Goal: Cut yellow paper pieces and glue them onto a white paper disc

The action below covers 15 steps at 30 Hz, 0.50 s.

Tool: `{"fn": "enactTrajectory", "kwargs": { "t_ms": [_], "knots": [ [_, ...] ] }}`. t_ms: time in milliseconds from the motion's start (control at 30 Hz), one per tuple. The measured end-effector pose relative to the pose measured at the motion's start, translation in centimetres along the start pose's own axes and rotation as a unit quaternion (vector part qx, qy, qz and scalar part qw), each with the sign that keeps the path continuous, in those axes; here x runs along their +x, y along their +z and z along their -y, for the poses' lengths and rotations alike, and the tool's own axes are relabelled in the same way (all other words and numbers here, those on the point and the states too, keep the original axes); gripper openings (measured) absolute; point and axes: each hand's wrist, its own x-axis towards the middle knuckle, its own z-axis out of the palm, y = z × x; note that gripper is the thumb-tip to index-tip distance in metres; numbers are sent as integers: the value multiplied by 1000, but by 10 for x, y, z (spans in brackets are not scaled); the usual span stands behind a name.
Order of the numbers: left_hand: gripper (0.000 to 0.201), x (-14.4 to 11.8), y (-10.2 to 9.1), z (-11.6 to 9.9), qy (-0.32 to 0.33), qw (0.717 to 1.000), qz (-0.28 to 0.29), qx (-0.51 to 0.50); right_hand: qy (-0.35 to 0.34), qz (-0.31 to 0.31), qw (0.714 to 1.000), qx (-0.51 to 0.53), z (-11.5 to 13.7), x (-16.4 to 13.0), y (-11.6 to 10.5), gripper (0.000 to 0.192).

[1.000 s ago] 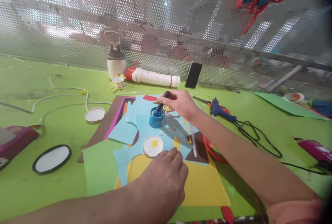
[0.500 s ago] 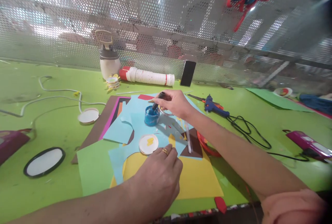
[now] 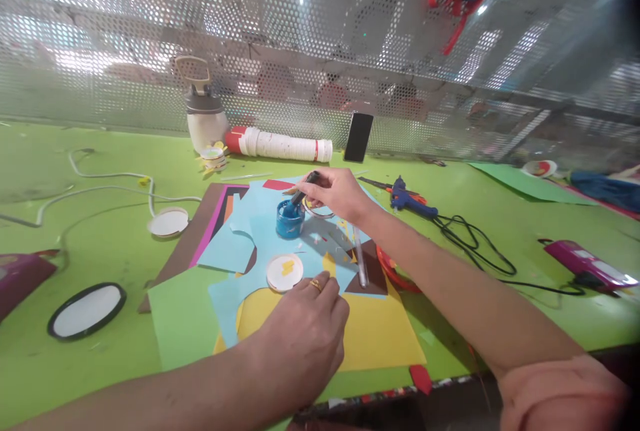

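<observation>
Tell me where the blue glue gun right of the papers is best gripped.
Grip the blue glue gun by its handle, coming from above on the near side. It lies flat on the green table; its cord trails right, so the body's left side is free.

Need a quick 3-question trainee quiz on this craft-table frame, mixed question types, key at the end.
1. True or false: the right hand dips a dark-handled brush into the blue paint pot.
2. Which lies nearest the left hand? A) the blue glue gun B) the white lid with a yellow dab C) the black phone
3. Fill in: the stack of white cups lies on its ____ by the mesh wall.

Key
1. True
2. B
3. side
</observation>
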Motion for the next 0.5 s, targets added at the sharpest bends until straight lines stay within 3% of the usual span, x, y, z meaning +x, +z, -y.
{"fn": "enactTrajectory", "kwargs": {
  "t_ms": [200, 500],
  "knots": [
    [19, 0, -2, 0, -9, 1000, 3, -8, 9, -7, 1000, 12, 3, -1, -2, 27],
    [16, -1, 1, 0, -6, 1000, 10, -7, -1, -113, 990, 83, 25, -8, -26, 33]
  ]
}}
